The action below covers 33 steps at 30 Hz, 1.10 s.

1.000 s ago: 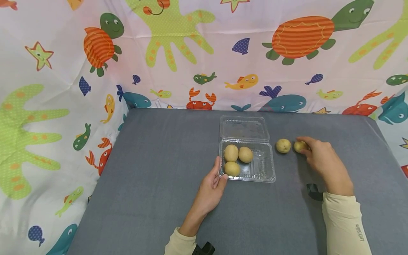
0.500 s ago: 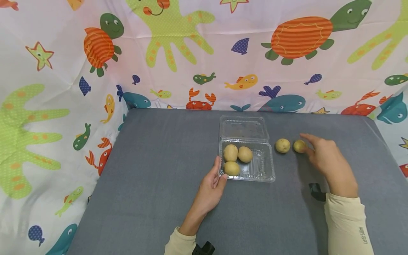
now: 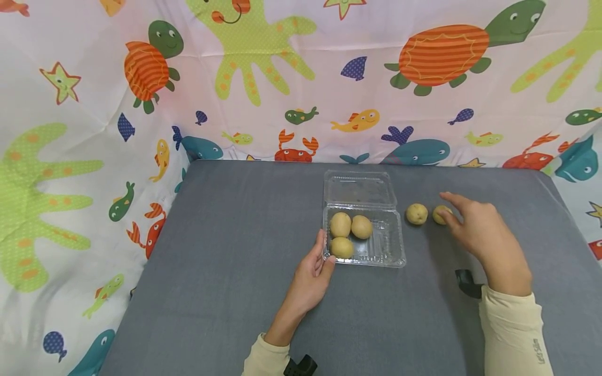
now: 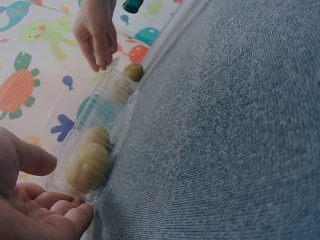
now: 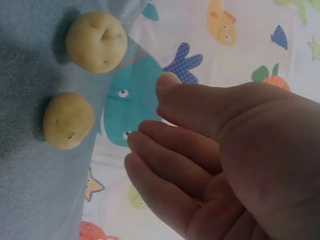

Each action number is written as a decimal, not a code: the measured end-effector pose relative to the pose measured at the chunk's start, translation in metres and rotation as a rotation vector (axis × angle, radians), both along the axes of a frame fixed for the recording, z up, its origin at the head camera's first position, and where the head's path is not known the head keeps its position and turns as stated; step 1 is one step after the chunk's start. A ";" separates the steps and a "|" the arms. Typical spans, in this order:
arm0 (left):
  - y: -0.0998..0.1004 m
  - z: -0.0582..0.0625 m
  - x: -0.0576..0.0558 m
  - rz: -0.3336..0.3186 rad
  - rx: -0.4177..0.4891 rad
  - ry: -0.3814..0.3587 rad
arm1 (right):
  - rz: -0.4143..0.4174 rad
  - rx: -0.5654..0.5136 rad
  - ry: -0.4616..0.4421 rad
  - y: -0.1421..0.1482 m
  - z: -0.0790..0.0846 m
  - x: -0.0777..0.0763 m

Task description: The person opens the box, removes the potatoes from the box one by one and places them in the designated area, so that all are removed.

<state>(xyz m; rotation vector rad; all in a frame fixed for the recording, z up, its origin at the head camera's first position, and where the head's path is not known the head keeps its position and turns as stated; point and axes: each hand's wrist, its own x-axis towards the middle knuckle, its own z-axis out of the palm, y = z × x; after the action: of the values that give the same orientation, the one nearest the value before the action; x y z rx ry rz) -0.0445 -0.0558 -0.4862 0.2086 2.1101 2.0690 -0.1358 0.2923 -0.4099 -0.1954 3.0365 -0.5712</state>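
Observation:
A clear plastic clamshell box point(image 3: 383, 245) lies on the grey cloth with its lid laid back. Three potatoes are in its left part, among them a front potato point(image 3: 342, 248). My left hand point(image 3: 310, 277) holds the box's left front corner, the thumb at the rim and the fingers along the side. To the right of the box lie two loose potatoes, a larger potato point(image 5: 97, 42) and a smaller potato point(image 5: 69, 120). Over the smaller one hovers my right hand point(image 3: 489, 243), thumb and fingers apart, holding nothing. In the head view that hand partly hides the smaller potato.
Grey cloth point(image 3: 235, 250) covers the table. Behind it and on the left hangs a curtain point(image 3: 263, 125) printed with sea animals. A dark strap piece point(image 3: 467, 283) sticks out by the right wrist.
My right hand has let go of the smaller potato and lifted slightly off it, fingers spreading. The potato stays on the cloth. My left hand keeps its hold on the box.

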 end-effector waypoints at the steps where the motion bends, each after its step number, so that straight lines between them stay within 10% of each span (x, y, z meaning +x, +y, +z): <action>1: 0.000 0.000 0.000 0.000 0.000 -0.002 | 0.004 0.003 -0.004 -0.001 0.001 0.001; 33: 0.000 -0.003 0.001 0.003 0.000 -0.013 | 0.350 -0.081 0.148 -0.056 0.006 0.022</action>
<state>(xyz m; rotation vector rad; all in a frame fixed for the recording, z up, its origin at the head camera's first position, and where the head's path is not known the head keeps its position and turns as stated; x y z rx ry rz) -0.0440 -0.0558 -0.4891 0.1917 2.1038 2.0666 -0.1137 0.2361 -0.4039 -0.7860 3.0084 -0.6742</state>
